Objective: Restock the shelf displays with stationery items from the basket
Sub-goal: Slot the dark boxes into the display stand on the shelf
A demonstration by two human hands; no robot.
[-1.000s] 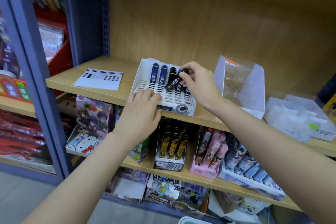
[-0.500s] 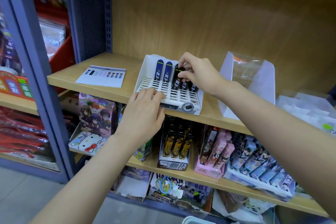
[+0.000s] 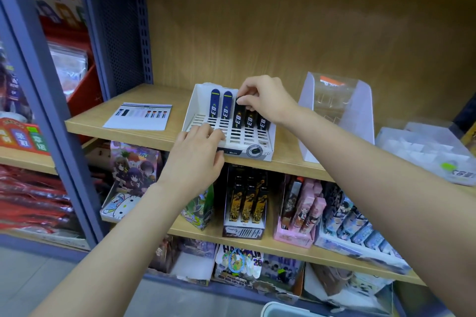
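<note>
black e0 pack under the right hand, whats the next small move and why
Probably seat the black E0 pack fully in its slot, then release. The right hand pinches its top end, and it stands upright beside two blue E0 packs in the back row of the white slotted tray. The left hand rests on the tray's front edge, steadying it.

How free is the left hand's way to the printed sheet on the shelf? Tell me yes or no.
Probably yes. The left hand rests on the tray's front edge; the printed sheet lies flat left of it on the same shelf, bare wood between, nothing covering it.
</note>
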